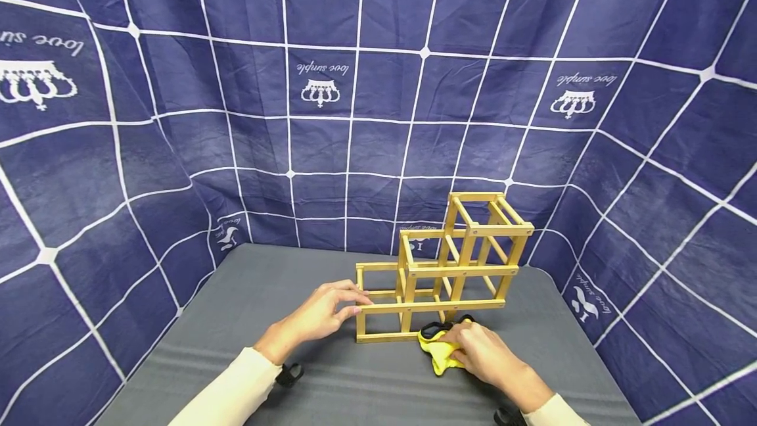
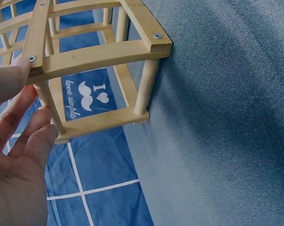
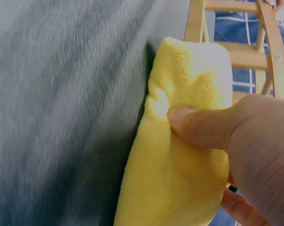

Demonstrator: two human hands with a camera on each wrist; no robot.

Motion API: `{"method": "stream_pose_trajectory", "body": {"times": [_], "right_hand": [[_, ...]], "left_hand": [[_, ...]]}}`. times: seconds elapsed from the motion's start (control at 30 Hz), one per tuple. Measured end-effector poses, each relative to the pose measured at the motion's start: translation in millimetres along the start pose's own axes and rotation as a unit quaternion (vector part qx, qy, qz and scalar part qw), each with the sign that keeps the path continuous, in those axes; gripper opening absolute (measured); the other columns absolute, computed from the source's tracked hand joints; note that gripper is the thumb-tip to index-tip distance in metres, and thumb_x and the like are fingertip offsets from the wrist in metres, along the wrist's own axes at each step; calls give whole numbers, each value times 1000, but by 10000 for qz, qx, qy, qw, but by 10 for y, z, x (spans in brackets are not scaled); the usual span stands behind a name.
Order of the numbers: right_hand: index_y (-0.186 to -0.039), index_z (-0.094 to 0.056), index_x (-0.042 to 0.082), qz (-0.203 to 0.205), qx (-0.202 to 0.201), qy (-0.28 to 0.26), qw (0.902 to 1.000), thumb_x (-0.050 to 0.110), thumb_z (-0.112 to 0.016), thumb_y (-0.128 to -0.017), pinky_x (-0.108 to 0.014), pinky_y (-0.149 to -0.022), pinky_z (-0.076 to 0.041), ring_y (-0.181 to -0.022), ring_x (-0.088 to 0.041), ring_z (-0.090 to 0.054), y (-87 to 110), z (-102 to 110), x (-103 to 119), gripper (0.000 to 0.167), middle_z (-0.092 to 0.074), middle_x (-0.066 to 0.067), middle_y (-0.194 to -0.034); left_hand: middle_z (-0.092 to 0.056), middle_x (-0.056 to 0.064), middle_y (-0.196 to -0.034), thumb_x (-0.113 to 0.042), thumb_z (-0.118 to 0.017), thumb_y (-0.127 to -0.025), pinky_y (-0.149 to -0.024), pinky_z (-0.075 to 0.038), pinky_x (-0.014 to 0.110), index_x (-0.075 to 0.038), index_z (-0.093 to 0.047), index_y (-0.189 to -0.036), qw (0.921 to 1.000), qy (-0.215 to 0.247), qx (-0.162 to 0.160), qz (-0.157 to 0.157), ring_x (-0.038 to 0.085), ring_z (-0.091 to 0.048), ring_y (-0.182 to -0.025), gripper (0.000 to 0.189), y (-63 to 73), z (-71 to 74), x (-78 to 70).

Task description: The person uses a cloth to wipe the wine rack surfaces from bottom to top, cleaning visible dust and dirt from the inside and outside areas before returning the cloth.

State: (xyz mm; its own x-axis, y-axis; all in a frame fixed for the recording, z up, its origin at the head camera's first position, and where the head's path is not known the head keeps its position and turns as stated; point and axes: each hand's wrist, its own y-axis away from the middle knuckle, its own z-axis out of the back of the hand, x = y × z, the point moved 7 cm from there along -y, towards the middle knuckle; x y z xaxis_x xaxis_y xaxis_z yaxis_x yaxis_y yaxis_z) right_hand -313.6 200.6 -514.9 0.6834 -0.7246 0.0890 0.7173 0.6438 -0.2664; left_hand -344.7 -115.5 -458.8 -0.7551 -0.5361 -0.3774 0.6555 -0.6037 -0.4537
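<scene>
A stepped rack of light wood [image 1: 455,271] stands on the grey surface, its tallest part at the right. At the rack's low left end, my left hand [image 1: 322,311] holds the near corner. In the left wrist view the thumb lies by a screw on the wooden rail [image 2: 99,57], and the fingers are bent around a dowel below. My right hand [image 1: 481,350] pinches a yellow cloth [image 1: 439,354] with a dark edge, low in front of the rack's right part. Close up, the thumb presses into the folded plush cloth [image 3: 189,174]; the other fingers are mostly hidden behind it.
The grey fabric-covered surface [image 1: 236,307] extends around the rack. Dark blue curtains [image 1: 378,84] with white grid lines and printed crowns enclose it at the back and both sides. Black straps [image 1: 290,375] are on the wrists.
</scene>
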Motion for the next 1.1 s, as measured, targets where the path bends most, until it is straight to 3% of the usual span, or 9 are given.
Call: {"method": "stream_pose_trajectory", "body": {"times": [0.17,0.27,0.53,0.7,0.8,0.9,1.0,1.1], "right_hand": [[-117,-88,26,-231,-247,5,9994,14,-101,-89,-37,-74,-66,-94,-17,-81,17,34,-64,33,-88,8,-108],[-116,-88,26,-310,-271,-139,9991,17,-100,-91,-35,-70,-64,-91,-13,-82,-80,-16,13,30,-89,8,-106],[-125,-90,20,203,-157,-347,9991,16,-97,-96,-29,-78,-69,-103,-12,-86,-613,-278,639,30,-91,7,-118],[-127,-89,17,403,-315,-626,9967,18,-95,-100,-28,-84,-71,-108,-13,-87,-820,-416,913,28,-90,6,-121],[-124,-89,14,296,-656,-698,9950,16,-96,-98,-30,-86,-72,-109,-15,-87,-837,-392,946,28,-91,2,-119],[-118,-88,12,100,-1286,-679,9893,13,-98,-91,-27,-81,-70,-98,-13,-86,-791,-284,928,29,-90,-1,-111],[-110,-86,12,32,-2078,-610,9763,9,-101,-81,-22,-72,-65,-86,-8,-80,-731,-150,931,33,-87,0,-102],[-105,-84,12,28,-2618,-415,9642,11,-105,-76,-19,-68,-61,-80,-6,-77,-709,-84,945,35,-86,1,-98]], "left_hand": [[-84,-1,-139,-10,-79,-110,-110,-66,52,-23,-88,-131,10000,29,29,54,25,-81,-129,27,4,1,3],[-84,-2,-138,-10,-79,-110,-110,-67,52,-23,-88,-131,10000,29,45,76,25,-81,-128,27,-8,2,5],[-85,-1,-135,-11,-81,-109,-108,-67,50,-24,-89,-131,9999,27,105,120,23,-81,-125,27,-10,15,14],[-84,-3,-133,-12,-80,-110,-107,-66,49,-23,-86,-132,9995,118,124,252,22,-81,-124,25,12,32,33],[-84,-5,-132,-12,-79,-110,-108,-66,48,-22,-84,-130,9994,216,112,255,21,-81,-125,22,1,39,47],[-84,-5,-132,-11,-79,-111,-107,-65,46,-22,-84,-128,9993,263,125,240,21,-81,-125,20,5,42,63],[-84,-4,-135,-12,-78,-111,-109,-64,44,-23,-84,-128,9992,267,153,260,21,-80,-128,21,24,51,77],[-84,0,-137,-11,-76,-112,-109,-64,45,-22,-83,-130,9987,378,178,292,23,-80,-131,22,32,49,79]]}}
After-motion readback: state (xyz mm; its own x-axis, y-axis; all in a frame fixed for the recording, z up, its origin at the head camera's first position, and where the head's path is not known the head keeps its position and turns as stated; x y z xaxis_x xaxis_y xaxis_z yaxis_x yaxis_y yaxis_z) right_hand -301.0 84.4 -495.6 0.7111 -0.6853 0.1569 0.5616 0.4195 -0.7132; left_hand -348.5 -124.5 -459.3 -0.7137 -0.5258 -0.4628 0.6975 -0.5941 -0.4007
